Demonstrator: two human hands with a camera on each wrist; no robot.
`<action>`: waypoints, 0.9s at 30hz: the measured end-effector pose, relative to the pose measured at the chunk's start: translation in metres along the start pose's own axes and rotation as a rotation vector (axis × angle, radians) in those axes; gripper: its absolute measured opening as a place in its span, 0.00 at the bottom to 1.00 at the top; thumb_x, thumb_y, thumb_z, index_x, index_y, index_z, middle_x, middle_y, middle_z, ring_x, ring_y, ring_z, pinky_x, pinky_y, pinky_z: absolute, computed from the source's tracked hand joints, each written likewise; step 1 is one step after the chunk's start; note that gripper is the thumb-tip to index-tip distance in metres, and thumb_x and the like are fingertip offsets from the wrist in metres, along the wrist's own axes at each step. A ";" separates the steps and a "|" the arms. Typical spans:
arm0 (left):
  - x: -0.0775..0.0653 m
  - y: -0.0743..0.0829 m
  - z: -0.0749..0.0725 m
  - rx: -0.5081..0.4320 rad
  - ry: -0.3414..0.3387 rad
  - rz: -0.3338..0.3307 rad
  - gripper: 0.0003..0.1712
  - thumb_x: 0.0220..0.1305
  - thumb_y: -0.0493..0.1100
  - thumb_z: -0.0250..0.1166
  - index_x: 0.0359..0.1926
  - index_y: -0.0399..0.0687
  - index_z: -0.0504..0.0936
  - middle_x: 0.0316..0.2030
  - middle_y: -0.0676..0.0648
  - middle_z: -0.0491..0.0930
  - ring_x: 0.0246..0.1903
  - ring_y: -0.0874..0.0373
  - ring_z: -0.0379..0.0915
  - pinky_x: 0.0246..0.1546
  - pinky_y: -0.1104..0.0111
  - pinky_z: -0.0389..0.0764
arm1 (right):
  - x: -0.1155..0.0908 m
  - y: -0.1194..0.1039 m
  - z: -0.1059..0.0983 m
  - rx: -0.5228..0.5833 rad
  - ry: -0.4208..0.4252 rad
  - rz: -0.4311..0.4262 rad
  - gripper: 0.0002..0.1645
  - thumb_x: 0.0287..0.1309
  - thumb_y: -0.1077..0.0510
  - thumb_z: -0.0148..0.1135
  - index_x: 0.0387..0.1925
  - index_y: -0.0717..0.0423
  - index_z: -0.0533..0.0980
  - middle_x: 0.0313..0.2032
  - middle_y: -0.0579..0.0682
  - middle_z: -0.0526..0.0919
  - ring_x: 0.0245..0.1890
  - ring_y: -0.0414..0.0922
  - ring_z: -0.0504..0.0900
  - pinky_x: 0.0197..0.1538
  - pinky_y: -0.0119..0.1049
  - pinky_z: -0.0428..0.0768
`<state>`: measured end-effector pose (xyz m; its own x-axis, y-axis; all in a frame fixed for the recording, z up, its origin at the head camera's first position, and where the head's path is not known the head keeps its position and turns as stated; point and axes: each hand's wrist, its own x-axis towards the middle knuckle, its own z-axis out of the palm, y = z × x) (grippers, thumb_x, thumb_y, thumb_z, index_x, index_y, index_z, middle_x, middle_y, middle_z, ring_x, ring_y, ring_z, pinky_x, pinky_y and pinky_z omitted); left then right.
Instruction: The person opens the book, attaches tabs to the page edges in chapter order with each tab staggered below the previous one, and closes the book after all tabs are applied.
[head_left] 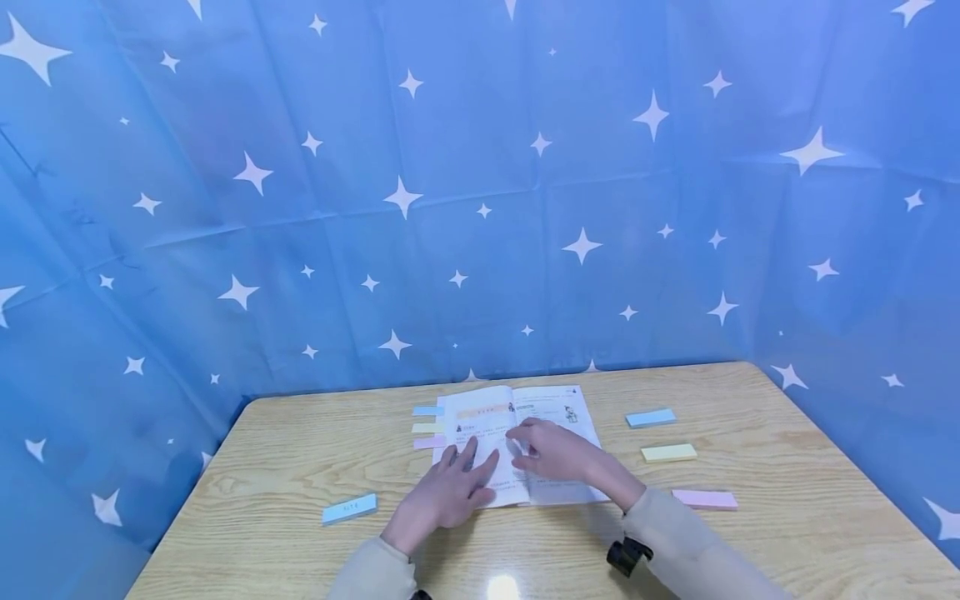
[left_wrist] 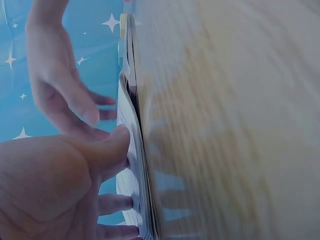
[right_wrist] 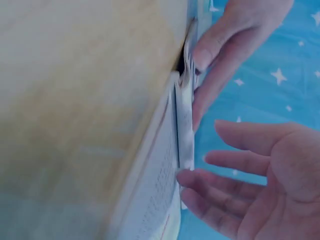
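Note:
An open book with printed pages lies on the wooden table. Blue, yellow and pink sticky tabs jut from its left edge. My left hand rests with spread fingers on the left page; the left wrist view shows its thumb on the paper near the book's lower edge. Over the middle fold is my right hand, its fingers slightly bent and holding nothing. In the right wrist view, its lower fingertips are at the page surface; whether they press is unclear.
Right of the book lie a blue sticky-note pad, a yellow pad and a pink pad. Another blue pad, with writing on it, lies at the left. A blue star-patterned curtain hangs behind the table.

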<state>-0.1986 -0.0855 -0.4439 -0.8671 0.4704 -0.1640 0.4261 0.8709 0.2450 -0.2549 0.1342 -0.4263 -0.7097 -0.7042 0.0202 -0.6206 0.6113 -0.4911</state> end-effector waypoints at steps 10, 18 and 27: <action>0.001 0.006 -0.003 0.034 -0.038 -0.045 0.34 0.77 0.58 0.50 0.78 0.55 0.60 0.77 0.36 0.52 0.73 0.32 0.50 0.70 0.46 0.61 | 0.048 0.028 -0.003 0.043 -0.037 0.229 0.36 0.76 0.56 0.53 0.75 0.68 0.55 0.46 0.62 0.78 0.37 0.53 0.79 0.47 0.47 0.76; 0.001 0.008 -0.001 0.077 -0.026 -0.079 0.34 0.76 0.59 0.51 0.78 0.57 0.60 0.77 0.37 0.53 0.73 0.34 0.52 0.69 0.49 0.63 | 0.064 0.048 -0.003 0.139 -0.092 0.338 0.40 0.79 0.48 0.45 0.80 0.59 0.45 0.71 0.61 0.66 0.71 0.57 0.65 0.71 0.55 0.62; 0.003 0.006 -0.001 0.088 -0.027 -0.086 0.33 0.77 0.58 0.51 0.78 0.59 0.61 0.76 0.39 0.54 0.72 0.35 0.53 0.67 0.48 0.66 | 0.075 0.055 0.003 0.038 -0.108 0.367 0.39 0.78 0.47 0.48 0.79 0.59 0.48 0.28 0.54 0.78 0.22 0.46 0.70 0.51 0.45 0.72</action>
<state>-0.1987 -0.0790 -0.4417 -0.8949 0.3956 -0.2066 0.3721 0.9170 0.1438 -0.3412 0.1134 -0.4543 -0.8417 -0.4766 -0.2538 -0.3179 0.8173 -0.4805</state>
